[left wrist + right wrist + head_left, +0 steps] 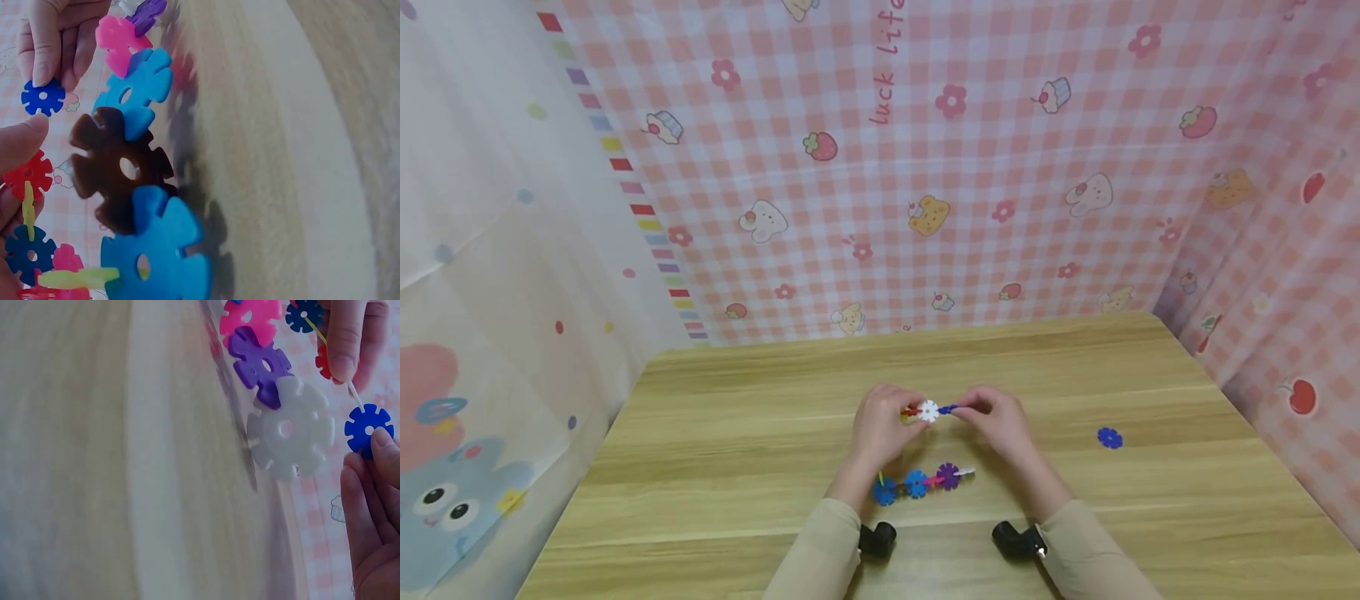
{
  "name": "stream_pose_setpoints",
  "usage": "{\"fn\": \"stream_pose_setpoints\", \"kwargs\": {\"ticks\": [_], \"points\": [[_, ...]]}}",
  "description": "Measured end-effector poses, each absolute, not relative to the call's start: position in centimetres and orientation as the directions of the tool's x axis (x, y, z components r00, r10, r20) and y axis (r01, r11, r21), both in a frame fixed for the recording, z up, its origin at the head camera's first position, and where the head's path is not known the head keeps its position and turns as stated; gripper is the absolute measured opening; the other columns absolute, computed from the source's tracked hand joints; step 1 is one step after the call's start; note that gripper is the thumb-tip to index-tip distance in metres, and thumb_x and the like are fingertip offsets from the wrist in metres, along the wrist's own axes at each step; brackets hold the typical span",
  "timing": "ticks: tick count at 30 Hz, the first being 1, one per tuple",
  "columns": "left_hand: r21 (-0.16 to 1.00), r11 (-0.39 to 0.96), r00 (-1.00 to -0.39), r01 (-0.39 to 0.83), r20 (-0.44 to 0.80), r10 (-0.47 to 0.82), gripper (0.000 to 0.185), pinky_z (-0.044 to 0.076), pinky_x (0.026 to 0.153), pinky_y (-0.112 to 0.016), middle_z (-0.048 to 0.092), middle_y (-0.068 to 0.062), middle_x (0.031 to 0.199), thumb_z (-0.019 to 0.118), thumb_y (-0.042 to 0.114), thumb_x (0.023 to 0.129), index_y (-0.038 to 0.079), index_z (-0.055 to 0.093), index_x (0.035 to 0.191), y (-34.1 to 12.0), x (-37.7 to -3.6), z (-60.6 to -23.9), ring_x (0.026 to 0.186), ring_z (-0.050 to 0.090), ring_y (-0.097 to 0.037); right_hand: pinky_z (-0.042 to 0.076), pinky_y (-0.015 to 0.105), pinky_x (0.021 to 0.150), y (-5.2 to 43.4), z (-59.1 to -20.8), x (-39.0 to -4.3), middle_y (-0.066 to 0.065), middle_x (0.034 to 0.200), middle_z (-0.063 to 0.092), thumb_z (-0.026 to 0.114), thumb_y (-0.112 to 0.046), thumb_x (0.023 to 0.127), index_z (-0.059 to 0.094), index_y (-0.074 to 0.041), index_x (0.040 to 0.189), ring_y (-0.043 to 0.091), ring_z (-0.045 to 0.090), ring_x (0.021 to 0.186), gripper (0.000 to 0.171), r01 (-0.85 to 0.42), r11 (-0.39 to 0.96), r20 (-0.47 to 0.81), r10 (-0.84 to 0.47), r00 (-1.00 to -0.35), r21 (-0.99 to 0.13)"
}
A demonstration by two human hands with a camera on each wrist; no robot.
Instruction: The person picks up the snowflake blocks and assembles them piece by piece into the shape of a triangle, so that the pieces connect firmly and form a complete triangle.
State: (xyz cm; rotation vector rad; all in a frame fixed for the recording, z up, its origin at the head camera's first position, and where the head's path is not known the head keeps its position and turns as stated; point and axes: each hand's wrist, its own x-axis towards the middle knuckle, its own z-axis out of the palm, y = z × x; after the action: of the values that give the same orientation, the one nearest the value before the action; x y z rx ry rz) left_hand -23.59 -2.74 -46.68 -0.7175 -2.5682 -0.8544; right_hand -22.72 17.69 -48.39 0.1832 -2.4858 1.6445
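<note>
My left hand point(880, 423) pinches a white notched disc point(928, 411) between thumb and fingers. My right hand point(1000, 423) pinches a dark blue notched disc point(360, 431) that meets the white one's edge. From the white disc a string runs back past my left fingers: a red disc point(31, 175), a yellow disc point(29, 209), another blue disc point(30, 253) and a pink one point(67, 262). Nearer me lies a second string with light blue point(917, 483), brown point(119, 169), pink point(933, 481), purple point(948, 476) and white discs point(290, 428).
A loose dark blue disc point(1109, 437) lies on the wooden table point(737, 433), right of my right hand. Black wrist devices point(877, 540) sit at both cuffs. A pink checked curtain point(880, 250) hangs behind the table, and more cloth hangs at both sides.
</note>
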Motion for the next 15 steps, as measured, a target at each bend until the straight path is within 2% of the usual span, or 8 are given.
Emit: {"fn": "stream_pose_setpoints", "kwargs": {"ticks": [12,15], "points": [[0.434,0.69,-0.793,0.579,0.498,0.352,0.03,0.051,0.085,-0.034,0.074,-0.002,0.094,0.088,0.018,0.073,0.009,0.077,0.099,-2.9,-23.7,-46.9,0.09,0.063,-0.018,0.053,0.022,0.071,16.3,-48.6,-22.9,0.007,0.081,0.07,0.075,0.005,0.081,0.07,-0.001,0.083,0.016,0.063,0.076,0.009,-0.25,0.347,0.263,-0.01,-0.965,-0.904],[0.433,0.7,-0.802,0.568,0.482,0.352,0.031,0.051,0.085,-0.034,0.074,-0.001,0.095,0.088,0.019,0.073,0.01,0.077,0.1,-3.0,-23.7,-46.9,0.091,0.063,-0.018,0.053,0.023,0.071,16.2,-48.7,-22.9,0.006,0.081,0.069,0.076,0.004,0.081,0.07,-0.002,0.083,0.016,0.063,0.075,0.009,-0.223,0.34,0.237,-0.001,-0.972,-0.913]]}}
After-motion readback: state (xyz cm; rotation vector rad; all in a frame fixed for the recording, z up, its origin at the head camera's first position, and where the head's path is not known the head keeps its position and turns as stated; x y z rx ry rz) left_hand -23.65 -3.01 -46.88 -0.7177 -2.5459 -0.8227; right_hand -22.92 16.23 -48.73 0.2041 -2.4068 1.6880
